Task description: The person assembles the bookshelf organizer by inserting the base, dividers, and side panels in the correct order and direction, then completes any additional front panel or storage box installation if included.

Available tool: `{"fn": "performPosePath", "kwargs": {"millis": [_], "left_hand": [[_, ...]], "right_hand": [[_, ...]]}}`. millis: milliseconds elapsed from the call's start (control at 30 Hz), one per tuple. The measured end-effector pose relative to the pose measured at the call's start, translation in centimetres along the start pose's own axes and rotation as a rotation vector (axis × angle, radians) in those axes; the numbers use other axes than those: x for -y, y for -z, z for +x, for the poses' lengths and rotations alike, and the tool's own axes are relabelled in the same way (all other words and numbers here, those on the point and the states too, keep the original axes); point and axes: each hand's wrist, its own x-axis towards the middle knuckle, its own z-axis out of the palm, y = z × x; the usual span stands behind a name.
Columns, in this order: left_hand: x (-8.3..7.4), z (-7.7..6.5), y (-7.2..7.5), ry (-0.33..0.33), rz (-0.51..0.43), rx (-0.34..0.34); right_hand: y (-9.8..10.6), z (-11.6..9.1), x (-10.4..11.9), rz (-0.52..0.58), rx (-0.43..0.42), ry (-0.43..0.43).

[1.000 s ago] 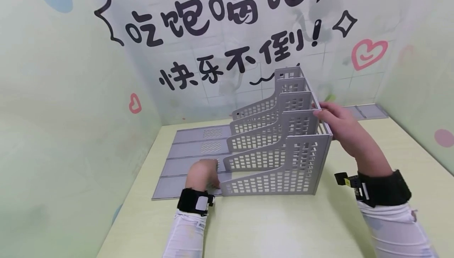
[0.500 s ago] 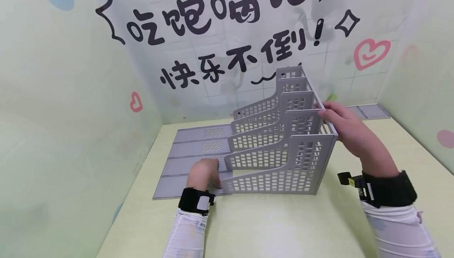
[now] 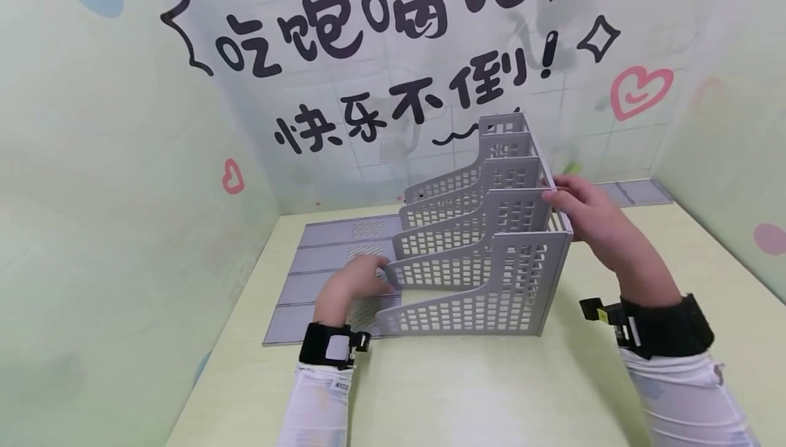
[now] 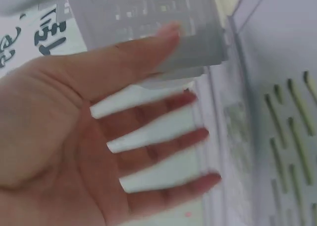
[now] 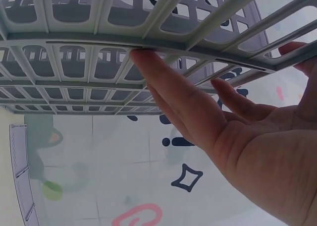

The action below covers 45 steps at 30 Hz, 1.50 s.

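A grey perforated file rack [image 3: 522,283] with several upright dividers stands on the table in the head view. At its low front end is my left hand [image 3: 359,280], by the tip of the second-nearest divider [image 3: 439,271]. The left wrist view has its fingers [image 4: 163,149] spread and straight, the thumb lying over a grey divider [image 4: 203,47]; whether it presses is unclear. My right hand [image 3: 592,225] grips the rack's tall back at the upper edge. Seen in the right wrist view, one fingertip [image 5: 143,57] of it touches the slatted back [image 5: 99,40].
Grey panels with slotted patches [image 3: 295,324] lie flat side by side left of the rack, partly beneath its front. Another flat grey panel [image 3: 647,192] lies at the back right. Behind the table [image 3: 467,392] rises a printed wall [image 3: 368,181] with lettering.
My left hand has moved from the nearest divider's front end back to the second divider, uncovering a slotted patch. My right hand stays on the rack's back; the rack shifts only slightly.
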Motion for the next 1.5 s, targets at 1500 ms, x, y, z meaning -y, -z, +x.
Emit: {"fn": "performPosePath", "kwargs": {"millis": [1500], "left_hand": [[-3.3,-4.4,3.9,-0.034,-0.193,0.262]], "right_hand": [[-0.1,0.4,0.2,-0.008,-0.054,-0.044]]}}
